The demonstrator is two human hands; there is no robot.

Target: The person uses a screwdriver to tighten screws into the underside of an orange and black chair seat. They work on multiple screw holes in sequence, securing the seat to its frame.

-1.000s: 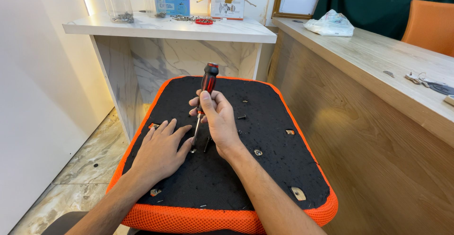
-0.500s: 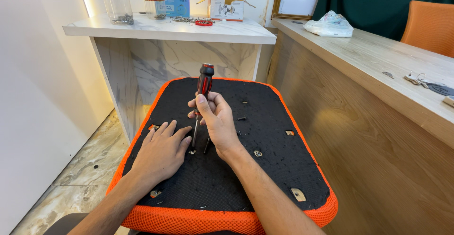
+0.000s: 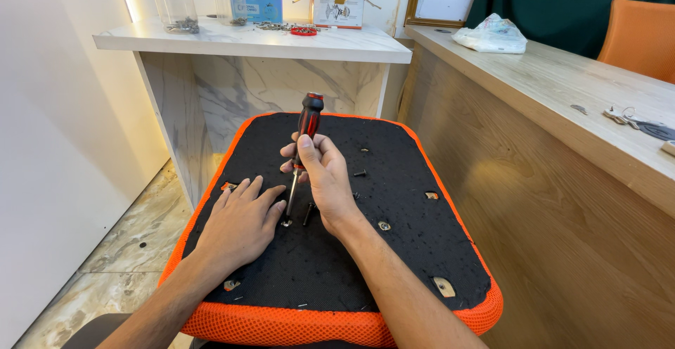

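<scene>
An upturned chair seat (image 3: 408,250), black underneath with an orange mesh rim, lies in front of me. My right hand (image 3: 323,173) grips the red and black handle of a screwdriver (image 3: 306,125) that stands nearly upright, its tip down on the black surface near the seat's middle. My left hand (image 3: 239,222) lies flat on the seat, fingers spread, its fingertips right beside the screwdriver's tip. A loose black screw (image 3: 308,213) lies just right of the tip, another screw (image 3: 359,174) farther back.
Several mounting holes (image 3: 443,286) show in the black underside. A white marble counter (image 3: 330,41) with jars and small cardboard boxes stands behind the seat. A wooden counter (image 3: 562,89) runs along the right, with a plastic bag (image 3: 491,34) and keys. White wall at left, marble floor below.
The screwdriver's handle has shifted slightly within my right hand's grip, and the view has edged a little. My left hand stays flat in the same spot.
</scene>
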